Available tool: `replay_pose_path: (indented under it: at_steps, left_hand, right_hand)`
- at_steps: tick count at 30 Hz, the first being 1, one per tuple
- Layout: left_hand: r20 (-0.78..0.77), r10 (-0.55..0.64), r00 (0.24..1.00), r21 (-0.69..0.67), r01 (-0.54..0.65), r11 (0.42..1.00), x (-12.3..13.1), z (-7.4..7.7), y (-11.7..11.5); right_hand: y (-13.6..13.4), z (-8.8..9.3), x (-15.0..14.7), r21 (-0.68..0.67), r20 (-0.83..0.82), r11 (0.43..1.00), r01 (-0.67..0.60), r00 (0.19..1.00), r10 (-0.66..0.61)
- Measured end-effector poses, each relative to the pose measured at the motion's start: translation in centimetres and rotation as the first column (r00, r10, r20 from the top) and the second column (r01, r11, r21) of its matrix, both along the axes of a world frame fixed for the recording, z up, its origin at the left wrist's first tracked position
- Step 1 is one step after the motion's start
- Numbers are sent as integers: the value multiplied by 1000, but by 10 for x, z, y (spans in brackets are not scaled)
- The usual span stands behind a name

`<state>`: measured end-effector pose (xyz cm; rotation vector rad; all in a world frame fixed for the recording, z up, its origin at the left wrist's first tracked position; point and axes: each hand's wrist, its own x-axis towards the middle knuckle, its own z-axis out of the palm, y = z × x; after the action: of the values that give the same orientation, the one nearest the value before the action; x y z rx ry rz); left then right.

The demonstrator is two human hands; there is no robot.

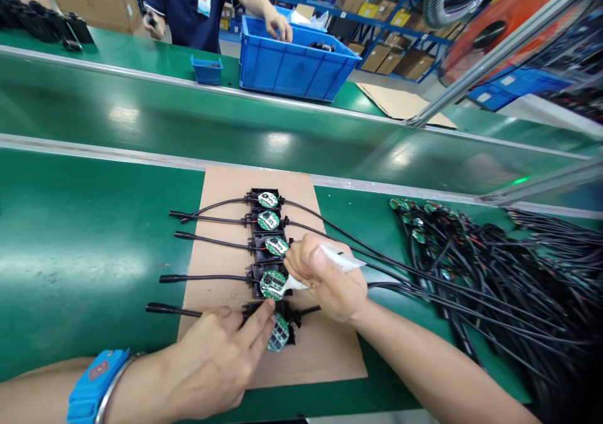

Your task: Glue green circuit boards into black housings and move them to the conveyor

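Observation:
My right hand point(327, 276) is closed around a white squeeze tube point(342, 257). Its nozzle tip meets a round green circuit board point(269, 284), the second nearest in a column of several boards in black housings. My left hand point(221, 352) has its fingers stretched out, the fingertips resting at that board's lower edge and partly covering the nearest board point(279, 333). White material shows on the three farther boards, including the farthest one point(267, 199). Black cables leave the housings on both sides. A brown cardboard sheet point(325, 361) lies beneath the column.
A pile of black cables with small green boards point(452, 254) covers the right side of the green table point(94, 235). Across a metal rail, a person point(188, 9) reaches into a blue crate point(296, 66). A small blue bin point(206, 71) stands beside it. A metal post point(499, 47) slants at right.

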<state>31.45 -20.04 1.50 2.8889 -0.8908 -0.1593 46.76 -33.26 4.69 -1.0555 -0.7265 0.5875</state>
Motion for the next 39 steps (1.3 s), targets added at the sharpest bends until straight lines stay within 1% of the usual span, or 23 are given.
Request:
replay_pose_path:
  at_steps: [6,10,12,15,17,19,21,23,25,28,32,35,39]
  left_hand:
    - [7,6,1000,13,-6,1000,2,-2,1]
    - [19,1,1000,-3,-1,1000,1,-1,0]
    - [19,-1,1000,-5,1,1000,1,-2,1]
    - [19,10,1000,-2,-10,1000,2,-3,2]
    - [36,17,999,-11,-16,1000,2,-3,2]
    - [66,5,998,-23,-3,1000,0,1,3]
    - [116,-43,992,-40,48,998,-4,6,3]
    - [179,-118,977,-58,130,990,-11,11,1]
    - [222,-168,960,-69,188,980,-17,14,-1]
    - [254,-166,953,-72,189,979,-22,12,-3]
    - [310,-151,939,-72,181,981,-25,8,-4]
    - [310,-154,938,-63,182,981,-26,8,-3]
    - [282,-143,949,-69,169,983,-27,9,-3]
  right_hand:
    - [11,-6,3,27,-7,1000,-4,1000,4]
    - [16,-12,4,44,-14,999,-16,1000,17]
    - [17,-15,5,52,2,999,-13,1000,12]
    - [15,-17,9,28,40,1000,-7,999,6]
    - [12,-14,11,-6,59,1000,-7,998,8]
    - [7,-6,11,-17,50,1000,-17,999,18]
    - [0,4,8,3,6,999,-35,999,35]
    - [-7,13,0,24,-66,999,-47,997,48]
    - [-11,17,-11,39,-134,997,-59,989,64]
    - [-9,11,-29,62,-197,995,-79,976,90]
    - [2,-3,-45,58,-200,994,-89,975,99]
    - [8,-8,-49,29,-179,995,-98,979,102]
    - [7,-7,-49,2,-172,997,-82,982,81]
